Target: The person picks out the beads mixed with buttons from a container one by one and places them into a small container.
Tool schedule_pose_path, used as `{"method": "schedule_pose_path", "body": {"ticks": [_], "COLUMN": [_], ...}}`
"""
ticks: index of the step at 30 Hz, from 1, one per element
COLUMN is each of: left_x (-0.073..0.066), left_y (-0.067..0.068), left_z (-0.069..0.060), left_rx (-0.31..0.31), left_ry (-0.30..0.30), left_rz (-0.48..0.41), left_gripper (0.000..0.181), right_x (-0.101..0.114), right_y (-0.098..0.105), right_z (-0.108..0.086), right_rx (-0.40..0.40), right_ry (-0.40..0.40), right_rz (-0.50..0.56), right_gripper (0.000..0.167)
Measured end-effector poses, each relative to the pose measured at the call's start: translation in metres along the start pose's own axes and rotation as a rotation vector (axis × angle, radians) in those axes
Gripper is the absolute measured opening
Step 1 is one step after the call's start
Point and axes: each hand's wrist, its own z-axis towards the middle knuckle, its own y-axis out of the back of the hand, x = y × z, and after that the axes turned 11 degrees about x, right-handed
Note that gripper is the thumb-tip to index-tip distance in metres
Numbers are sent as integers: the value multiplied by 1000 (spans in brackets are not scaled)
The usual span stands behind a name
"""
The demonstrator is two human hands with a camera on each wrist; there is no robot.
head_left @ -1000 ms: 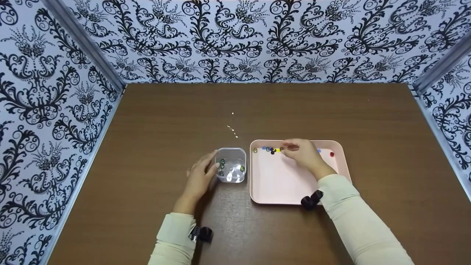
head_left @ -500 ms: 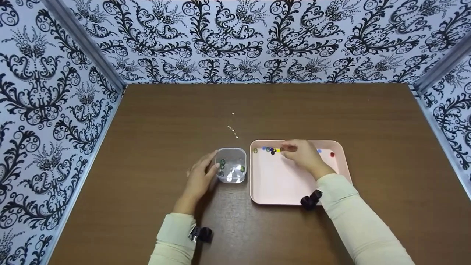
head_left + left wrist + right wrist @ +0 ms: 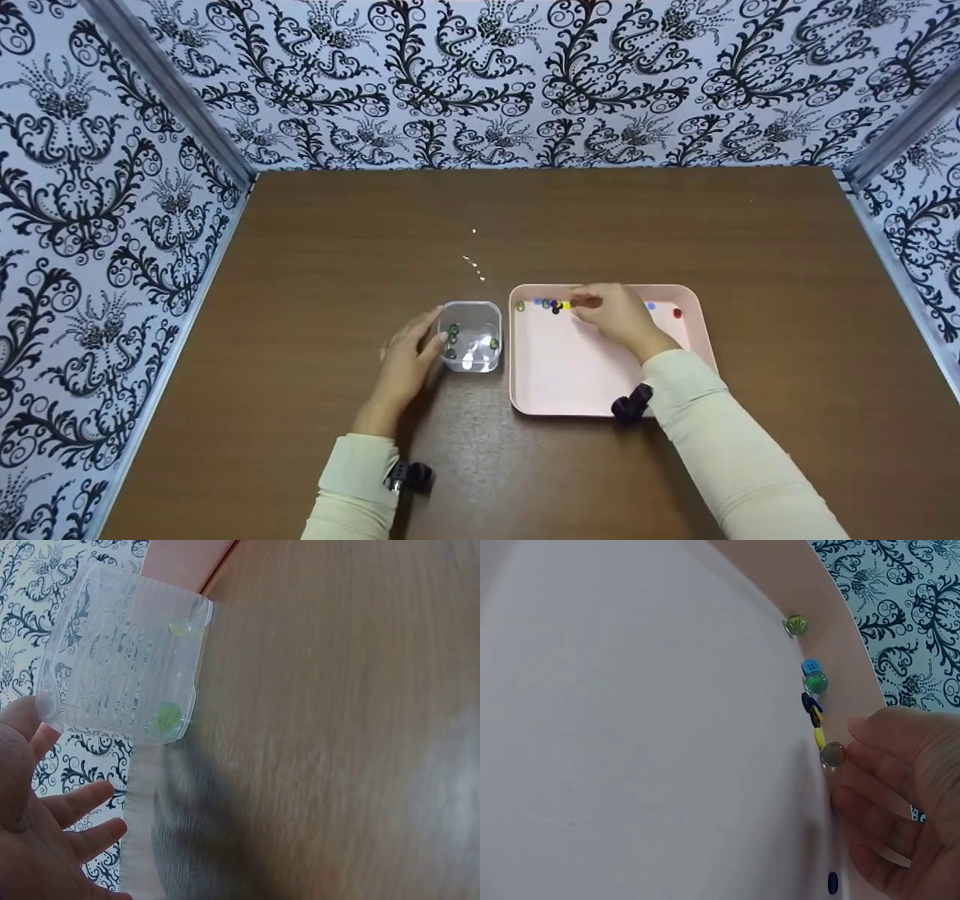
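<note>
My left hand stands at the left side of a clear plastic container. In the left wrist view its thumb and index finger pinch the container's rim, while the other fingers spread loose. Several greenish marbles lie inside the container. Over the back of a pink tray is my right hand. Its fingertips are beside a clear marble, seemingly touching it, with the fingers loosely bent. Along the back wall lie a yellow button, a blue button, a green marble and dark buttons.
A yellow-green marble sits in the tray's back left corner. A blue piece and a red piece lie to the right of the right hand. Patterned walls enclose the brown table.
My right hand and forearm have shifted very slightly left. The left hand, the container and the tray stay where they were.
</note>
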Motion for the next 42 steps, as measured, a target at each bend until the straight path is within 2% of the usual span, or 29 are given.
{"method": "schedule_pose_path", "body": {"ticks": [16,42], "left_x": [0,1], "left_y": [0,0], "left_z": [0,1], "left_rx": [4,10], "left_ry": [4,20], "left_rz": [-3,-2], "left_gripper": [45,46], "right_x": [3,11], "right_y": [0,0], "right_z": [2,6], "right_rx": [-23,-23], "right_ry": [-19,22], "right_rz": [-110,-378], "right_gripper": [29,29]}}
